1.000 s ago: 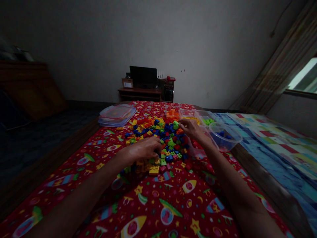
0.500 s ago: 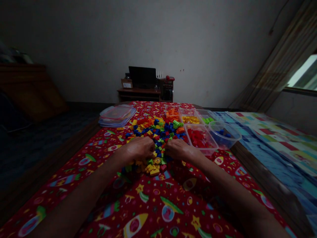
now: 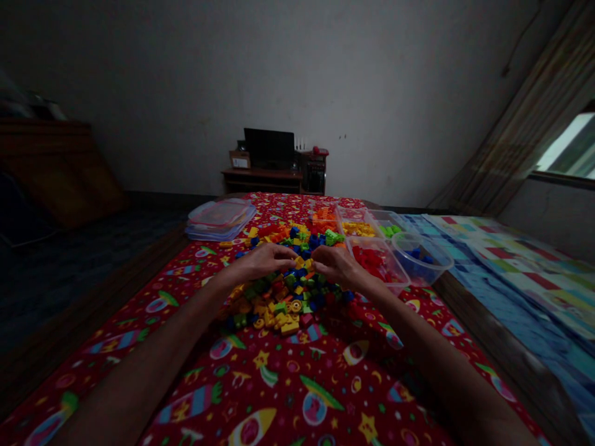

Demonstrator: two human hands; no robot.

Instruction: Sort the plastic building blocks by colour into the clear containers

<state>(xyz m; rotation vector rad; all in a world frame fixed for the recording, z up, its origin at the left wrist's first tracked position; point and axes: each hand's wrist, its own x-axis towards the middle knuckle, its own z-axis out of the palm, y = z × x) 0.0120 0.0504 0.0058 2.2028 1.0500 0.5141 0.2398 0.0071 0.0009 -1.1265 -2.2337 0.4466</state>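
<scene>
1. Mixed pile (image 3: 279, 306): mid tabletop (image 3: 344, 371), below both hands, colours jumbled; the larger share apparently not yet separated.
2. Tubs (image 3: 433, 267), right side, open: orange, yellow, green, red and blue bricks already apart by colour.
3. Left hand (image 3: 267, 259), right hand (image 3: 338, 265): fingers bent, tips nearly meeting at yellow bricks; grasp cannot be told.
4. Lids (image 3: 220, 214): stacked, far left.

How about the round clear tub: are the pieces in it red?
No, the round clear tub shows blue pieces inside.
</scene>
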